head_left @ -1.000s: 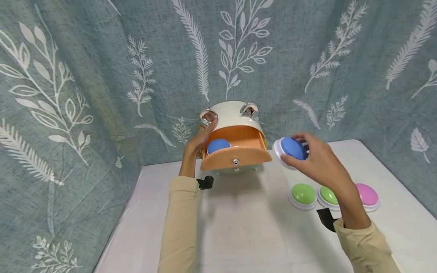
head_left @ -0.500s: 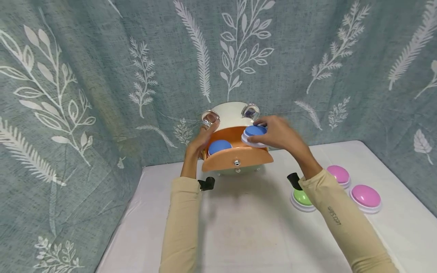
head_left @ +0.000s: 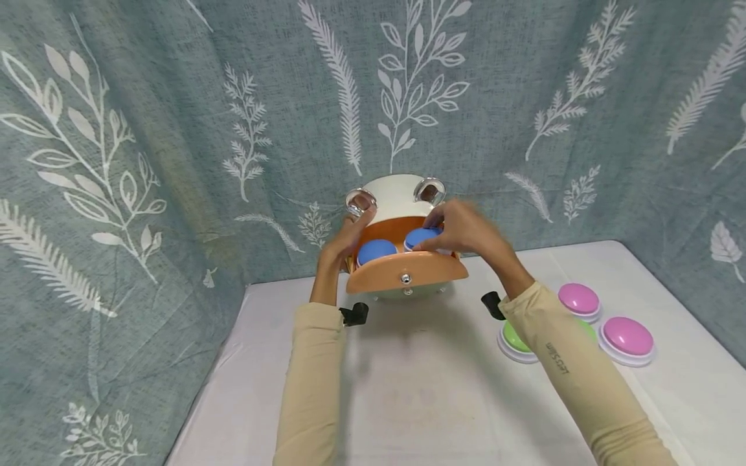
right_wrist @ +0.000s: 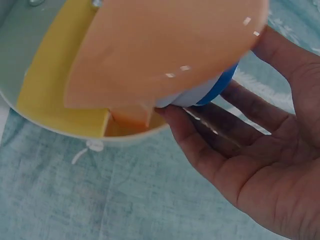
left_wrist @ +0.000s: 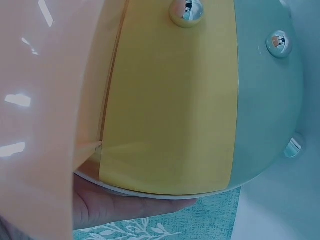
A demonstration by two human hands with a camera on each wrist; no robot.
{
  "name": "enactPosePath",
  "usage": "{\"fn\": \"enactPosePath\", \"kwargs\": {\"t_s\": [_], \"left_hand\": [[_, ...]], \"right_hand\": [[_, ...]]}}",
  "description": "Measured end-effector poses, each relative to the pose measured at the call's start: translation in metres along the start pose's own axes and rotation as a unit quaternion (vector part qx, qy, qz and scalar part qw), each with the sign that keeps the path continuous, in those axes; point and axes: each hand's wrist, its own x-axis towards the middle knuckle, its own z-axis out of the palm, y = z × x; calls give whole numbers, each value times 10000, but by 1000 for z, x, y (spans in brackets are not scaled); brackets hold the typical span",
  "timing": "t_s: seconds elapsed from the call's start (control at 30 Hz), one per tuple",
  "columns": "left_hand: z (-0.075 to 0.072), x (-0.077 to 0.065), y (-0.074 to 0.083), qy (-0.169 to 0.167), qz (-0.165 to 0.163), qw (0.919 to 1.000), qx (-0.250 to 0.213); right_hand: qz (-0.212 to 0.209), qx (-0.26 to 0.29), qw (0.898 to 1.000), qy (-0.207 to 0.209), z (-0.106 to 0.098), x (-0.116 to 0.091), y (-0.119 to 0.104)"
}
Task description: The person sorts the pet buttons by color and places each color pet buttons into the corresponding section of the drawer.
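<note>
A small rounded drawer chest (head_left: 396,189), cream on top with two silver ring ears, stands at the back of the table. Its orange top drawer (head_left: 384,274) is pulled out, above a yellow drawer (left_wrist: 170,100) and a green one (left_wrist: 265,95). My left hand (head_left: 348,234) grips the chest's left side, thumb by the silver ring and fingers along the wall. Inside the drawer's right half, my right hand (head_left: 462,226) holds a blue dome push button (head_left: 421,237) by its edges. A second blue push button (head_left: 377,250) sits at the drawer's left.
Two pink push buttons (head_left: 627,336) lie on the white table (head_left: 408,388) at the right. A green push button (head_left: 514,336) and another green one are partly covered by my right sleeve (head_left: 577,362). A patterned cloth (head_left: 280,129) hangs close behind the chest.
My right hand has carried the blue push button left from over the table and lowered it into the orange drawer beside the other blue one. The left hand keeps its place on the chest.
</note>
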Motion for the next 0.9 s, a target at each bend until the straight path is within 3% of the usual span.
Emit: {"fn": "enactPosePath", "kwargs": {"t_s": [0.23, 0.47, 0.7, 0.9], "left_hand": [[1, -2, 0, 30, -343, 9993, 152], [0, 1, 2, -14, 18, 10000, 2], [-1, -1, 1, 51, -262, 9996, 53], [-2, -2, 0, -30, -98, 9999, -79]], "right_hand": [[-40, -5, 9997, -247, 5, 3, 6], [47, -387, 9973, -629, -2, 6, -3], [-69, -518, 9939, -967, -3, 6, -6], [-106, -449, 9941, -982, -3, 6, -2]]}}
